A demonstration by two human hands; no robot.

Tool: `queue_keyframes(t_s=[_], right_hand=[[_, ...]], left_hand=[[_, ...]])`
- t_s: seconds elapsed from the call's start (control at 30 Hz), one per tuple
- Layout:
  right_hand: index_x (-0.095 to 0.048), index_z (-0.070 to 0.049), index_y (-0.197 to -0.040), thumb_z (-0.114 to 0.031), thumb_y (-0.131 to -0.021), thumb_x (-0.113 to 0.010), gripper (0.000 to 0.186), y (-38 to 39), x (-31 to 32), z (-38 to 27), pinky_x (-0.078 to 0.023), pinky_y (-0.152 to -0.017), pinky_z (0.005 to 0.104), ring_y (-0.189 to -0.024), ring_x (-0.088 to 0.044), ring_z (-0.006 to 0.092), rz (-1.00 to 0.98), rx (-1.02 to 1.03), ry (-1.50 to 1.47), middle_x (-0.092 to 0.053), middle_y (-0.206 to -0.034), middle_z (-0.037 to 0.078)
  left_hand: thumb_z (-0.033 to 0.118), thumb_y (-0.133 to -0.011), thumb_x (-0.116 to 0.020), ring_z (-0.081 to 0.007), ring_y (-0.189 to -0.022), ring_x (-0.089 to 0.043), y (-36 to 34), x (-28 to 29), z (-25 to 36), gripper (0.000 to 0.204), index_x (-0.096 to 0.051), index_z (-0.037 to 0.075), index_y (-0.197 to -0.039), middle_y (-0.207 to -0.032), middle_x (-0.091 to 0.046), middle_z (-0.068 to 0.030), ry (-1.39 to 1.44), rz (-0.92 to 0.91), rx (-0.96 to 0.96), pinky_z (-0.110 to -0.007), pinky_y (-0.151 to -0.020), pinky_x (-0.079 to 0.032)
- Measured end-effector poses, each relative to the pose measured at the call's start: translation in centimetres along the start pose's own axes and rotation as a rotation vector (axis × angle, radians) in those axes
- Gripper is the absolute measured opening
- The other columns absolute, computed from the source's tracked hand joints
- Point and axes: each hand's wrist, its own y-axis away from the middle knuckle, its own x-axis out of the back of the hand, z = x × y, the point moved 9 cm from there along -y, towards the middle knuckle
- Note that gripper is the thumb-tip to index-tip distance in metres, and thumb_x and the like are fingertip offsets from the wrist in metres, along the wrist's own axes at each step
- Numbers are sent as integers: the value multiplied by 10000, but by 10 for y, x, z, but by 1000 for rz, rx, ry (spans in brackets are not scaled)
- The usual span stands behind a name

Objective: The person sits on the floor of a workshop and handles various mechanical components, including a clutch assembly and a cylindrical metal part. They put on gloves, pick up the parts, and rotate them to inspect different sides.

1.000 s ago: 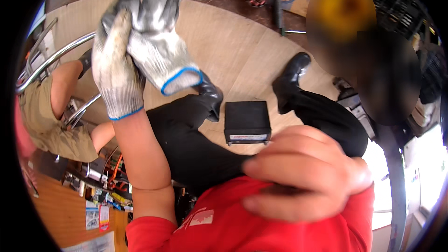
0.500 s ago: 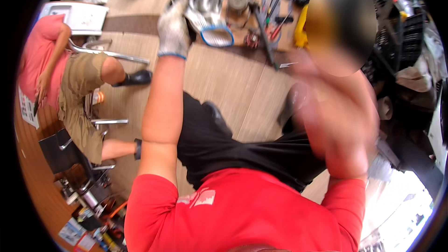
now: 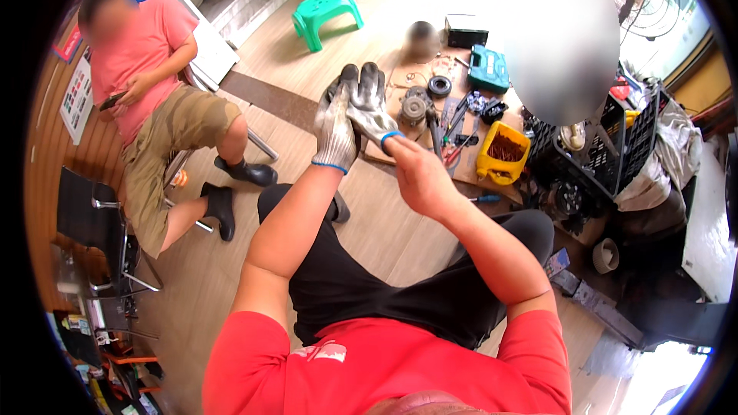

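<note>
On my left hand (image 3: 336, 129) is a grey-white knit work glove with dark fingertips and a blue-edged cuff. Its fingers point away from me and press against a second, matching work glove (image 3: 370, 102), holding it upright. My bare right hand (image 3: 419, 173) meets the blue cuff of that second glove. Its fingertips are hidden at the cuff, so whether they pinch the edge or sit inside is unclear. Both hands are raised over the floor, just on my side of a board (image 3: 377, 155) with parts and tools.
The board carries a round metal part (image 3: 415, 110), a black ring (image 3: 440, 86), a teal case (image 3: 488, 69) and a cut yellow container (image 3: 503, 154). A green stool (image 3: 327, 11) stands beyond. At left sits a person (image 3: 146, 54). Black crates (image 3: 573, 157) crowd the right.
My right hand has come from the right to the loose glove's cuff. The glove has turned more upright beside my left hand. The view has shifted, showing more of the far floor.
</note>
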Motion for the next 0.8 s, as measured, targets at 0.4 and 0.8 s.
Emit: queue_keyframes(t_s=[0.4,0.8], right_hand=[[-565,36,-1249,66,-753,-557,498,-28,-29,35,-408,-1011,450,-1146,-503,409,-198,90,272,-544,-1221,202],[-154,-84,-1596,-311,-1044,-475,678,-19,13,155,-397,-969,354,-1474,-272,195,75,-608,-1119,-223,-1644,24]], left_hand=[[605,-1018,-317,-377,-1411,-365,-31,-33,-19,731,-328,49,-1491,-1524,-406,-163,444,-237,299,-550,-1178,-270],[448,-988,-547,-235,-1147,-611,-51,67,-30,512,-581,87,-1349,-1291,-637,-115,-1255,44,211,-359,-955,-467]])
